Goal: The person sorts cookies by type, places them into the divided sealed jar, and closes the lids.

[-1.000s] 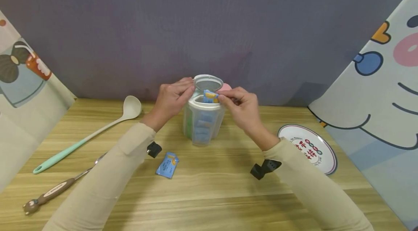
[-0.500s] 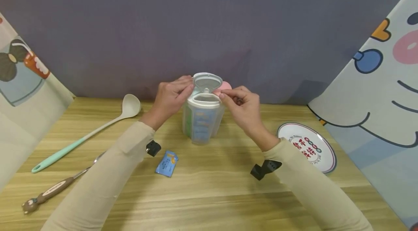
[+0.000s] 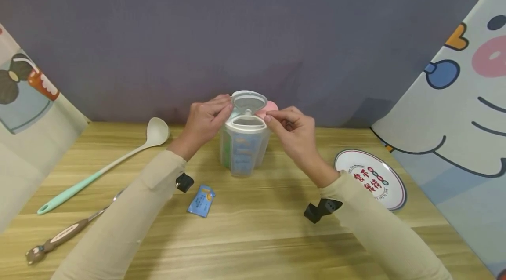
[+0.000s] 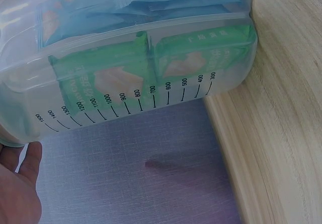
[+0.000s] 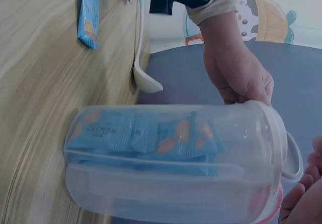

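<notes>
A clear divided storage container (image 3: 247, 152) stands upright near the back wall. Its nearest compartment holds several blue snack packets (image 5: 173, 136); green packets (image 4: 118, 78) fill another, seen in the left wrist view. Over the front opening, a white-rimmed flap lid (image 3: 250, 101) is raised. My left hand (image 3: 203, 121) grips the container's top edge on the left, thumb toward me. At the right of the opening is my right hand (image 3: 294, 132), thumb and index finger brought together, other fingers curled, no packet visible between them. A pink lid (image 3: 270, 107) shows behind its fingertips.
One blue packet (image 3: 201, 201) lies on the wooden table (image 3: 253, 236) in front of the container. Left of it are a white ladle (image 3: 157, 132) with a mint handle and a brown-handled utensil (image 3: 65, 232), partly under the left sleeve. An oval plate (image 3: 389, 179) sits at the right.
The blue packet that my right hand pinched above the opening has dropped into the front compartment. Both hands have stayed almost in place.
</notes>
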Demonstrator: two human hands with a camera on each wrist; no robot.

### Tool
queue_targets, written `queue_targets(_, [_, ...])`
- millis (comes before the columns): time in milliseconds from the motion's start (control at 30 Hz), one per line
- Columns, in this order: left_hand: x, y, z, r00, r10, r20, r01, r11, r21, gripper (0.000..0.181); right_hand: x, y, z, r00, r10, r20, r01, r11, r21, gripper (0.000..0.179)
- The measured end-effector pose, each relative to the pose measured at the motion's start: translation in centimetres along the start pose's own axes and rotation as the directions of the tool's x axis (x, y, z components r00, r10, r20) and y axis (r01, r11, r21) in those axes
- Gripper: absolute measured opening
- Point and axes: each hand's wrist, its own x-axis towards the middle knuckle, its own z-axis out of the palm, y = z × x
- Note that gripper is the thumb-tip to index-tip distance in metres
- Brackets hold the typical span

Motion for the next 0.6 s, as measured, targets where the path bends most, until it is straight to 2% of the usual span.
queue_targets(133, [-0.1,0.0,-0.1,1.000,0.003,-0.006,-0.003,1.000,-0.001,0.015,-0.4,0.2,0.3,1.000,-0.019,0.010,0.018,0.998,0.053,0.008])
queue_targets(467, [-0.2,-0.4,0.0,1.000,0.003,-0.005,-0.003,1.000,0.010,0.016,-2.0,-1.3,1.5,0.995,-0.077,0.061,0.065,0.982,0.175,0.009])
queue_targets(600, [-0.1,-0.4,0.0,1.000,0.009,-0.008,-0.009,1.000,0.007,0.016,-2.8,-1.4,2.1,0.989,-0.108,0.098,0.088,0.978,0.191,0.008])
